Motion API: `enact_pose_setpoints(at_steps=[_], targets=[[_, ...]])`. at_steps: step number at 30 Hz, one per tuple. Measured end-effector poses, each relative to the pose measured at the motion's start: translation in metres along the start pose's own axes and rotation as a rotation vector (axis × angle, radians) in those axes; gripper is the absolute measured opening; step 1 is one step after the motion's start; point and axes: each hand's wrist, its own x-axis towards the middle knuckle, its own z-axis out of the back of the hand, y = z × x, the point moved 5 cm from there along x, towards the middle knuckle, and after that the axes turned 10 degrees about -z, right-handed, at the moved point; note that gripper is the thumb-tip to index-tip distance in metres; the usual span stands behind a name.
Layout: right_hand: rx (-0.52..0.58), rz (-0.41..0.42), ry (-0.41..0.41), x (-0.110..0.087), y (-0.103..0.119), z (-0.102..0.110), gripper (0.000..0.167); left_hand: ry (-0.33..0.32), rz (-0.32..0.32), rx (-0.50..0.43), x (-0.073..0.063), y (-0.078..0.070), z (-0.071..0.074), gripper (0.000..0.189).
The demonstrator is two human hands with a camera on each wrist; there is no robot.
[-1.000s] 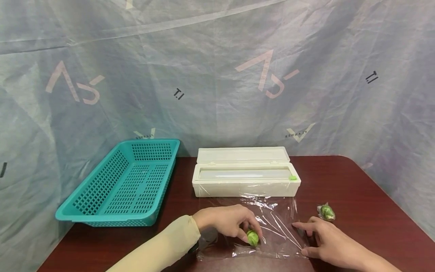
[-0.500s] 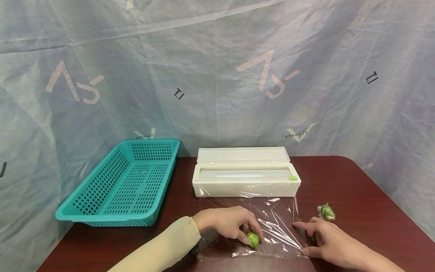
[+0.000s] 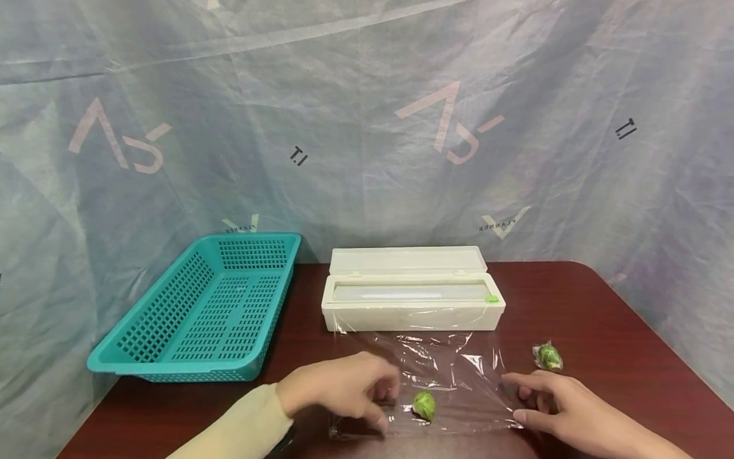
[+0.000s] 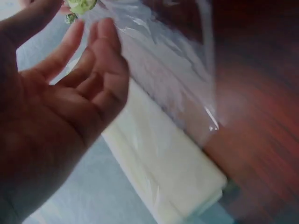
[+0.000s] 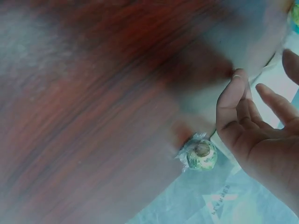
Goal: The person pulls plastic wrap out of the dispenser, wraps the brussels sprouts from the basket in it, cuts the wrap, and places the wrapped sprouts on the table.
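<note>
A green Brussels sprout (image 3: 424, 405) lies on a sheet of clear plastic wrap (image 3: 467, 413) spread on the table. My left hand (image 3: 346, 384) is just left of the sprout, over the left part of the wrap. Its fingers bend loosely with nothing between them, as the left wrist view of the hand (image 4: 70, 88) also shows. At the wrap's right edge, my right hand (image 3: 559, 405) rests with thumb and forefinger spread apart, touching the film. The wrap runs back to a white dispenser box (image 3: 413, 319) with its lid up.
A sprout wrapped in film (image 3: 549, 357) sits beyond my right hand; the right wrist view shows the same wrapped sprout (image 5: 202, 154). On the left stands a teal plastic basket (image 3: 252, 371). A grey printed sheet (image 3: 355, 127) hangs behind the dark red table (image 3: 550, 293).
My left hand has let go of the sprout and moved left, leaving it on the wrap. The right hand stays at the wrap's right edge, almost unmoved.
</note>
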Motion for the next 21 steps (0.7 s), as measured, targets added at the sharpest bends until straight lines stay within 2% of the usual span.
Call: enact_pose_setpoints(at_steps=[4,7,9,12,15,17,21], targets=[[-0.087,-0.02,-0.057,-0.004,0.0,0.004,0.041,0.018,0.079,0.122,-0.035,-0.003,-0.006,0.035],[-0.161,0.019,-0.112,-0.006,0.003,0.005,0.041,0.016,0.112,0.202,-0.053,-0.003,-0.012,0.037],[-0.181,0.07,-0.096,-0.005,0.006,0.002,0.041,0.003,0.116,0.209,-0.061,-0.003,-0.016,0.037],[-0.161,0.136,0.01,-0.003,0.01,-0.005,0.031,-0.029,0.095,0.187,-0.067,-0.002,-0.017,0.033],[-0.139,0.213,0.066,0.0,0.013,-0.011,0.022,-0.06,0.063,0.16,-0.07,-0.001,-0.016,0.032],[-0.13,0.264,0.053,0.002,0.015,-0.013,0.023,-0.076,0.042,0.15,-0.072,-0.001,-0.016,0.032],[-0.119,0.353,-0.026,0.002,0.017,-0.013,0.035,-0.103,0.011,0.118,-0.075,0.0,-0.014,0.03]])
